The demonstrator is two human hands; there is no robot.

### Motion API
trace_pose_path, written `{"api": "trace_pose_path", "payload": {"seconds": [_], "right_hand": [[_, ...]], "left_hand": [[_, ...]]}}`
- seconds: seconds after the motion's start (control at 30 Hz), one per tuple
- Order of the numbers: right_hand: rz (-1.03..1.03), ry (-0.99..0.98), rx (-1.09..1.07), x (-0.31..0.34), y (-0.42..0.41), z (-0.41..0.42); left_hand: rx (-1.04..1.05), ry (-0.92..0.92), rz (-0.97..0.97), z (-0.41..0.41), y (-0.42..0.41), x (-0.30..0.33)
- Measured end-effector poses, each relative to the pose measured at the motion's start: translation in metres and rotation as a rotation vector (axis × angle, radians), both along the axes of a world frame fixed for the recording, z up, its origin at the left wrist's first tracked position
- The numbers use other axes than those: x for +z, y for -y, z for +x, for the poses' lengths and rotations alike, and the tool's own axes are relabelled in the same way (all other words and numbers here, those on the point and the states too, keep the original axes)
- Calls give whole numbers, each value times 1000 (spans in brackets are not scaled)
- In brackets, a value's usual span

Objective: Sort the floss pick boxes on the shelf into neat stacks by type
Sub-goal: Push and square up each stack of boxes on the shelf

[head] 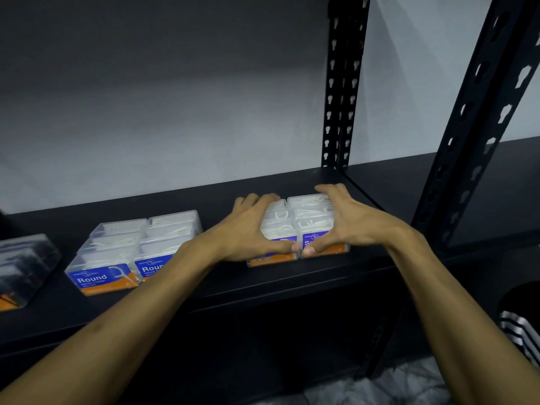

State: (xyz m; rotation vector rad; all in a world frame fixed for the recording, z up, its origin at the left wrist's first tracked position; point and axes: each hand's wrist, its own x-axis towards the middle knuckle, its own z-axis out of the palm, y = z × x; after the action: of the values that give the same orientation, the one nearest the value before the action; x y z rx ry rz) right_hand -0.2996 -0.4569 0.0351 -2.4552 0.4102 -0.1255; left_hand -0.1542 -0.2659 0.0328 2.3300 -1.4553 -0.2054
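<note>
Two side-by-side stacks of clear floss pick boxes with purple and orange labels (295, 222) stand on the black shelf (263, 285), right of centre. My left hand (251, 226) wraps the left side of this group and my right hand (339, 220) wraps the right side, thumbs meeting at the front. Further left sit two stacks of clear boxes with blue "Round" labels (122, 249), untouched. At the far left edge is a stack of dark boxes (20, 267), partly cut off.
A black perforated upright (340, 92) stands behind the right stacks, and a nearer upright (479, 118) rises at the right. A pale wall backs the shelf. Below right lie a striped item (517, 331) and crumpled plastic (380, 387).
</note>
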Motion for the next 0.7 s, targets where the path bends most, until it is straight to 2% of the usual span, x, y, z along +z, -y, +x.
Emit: {"api": "trace_pose_path", "payload": {"seconds": [0.7], "right_hand": [[124,35,-1,-6,6,-2]], "left_hand": [[-8,-34,-88,-2,-2,-5]]}}
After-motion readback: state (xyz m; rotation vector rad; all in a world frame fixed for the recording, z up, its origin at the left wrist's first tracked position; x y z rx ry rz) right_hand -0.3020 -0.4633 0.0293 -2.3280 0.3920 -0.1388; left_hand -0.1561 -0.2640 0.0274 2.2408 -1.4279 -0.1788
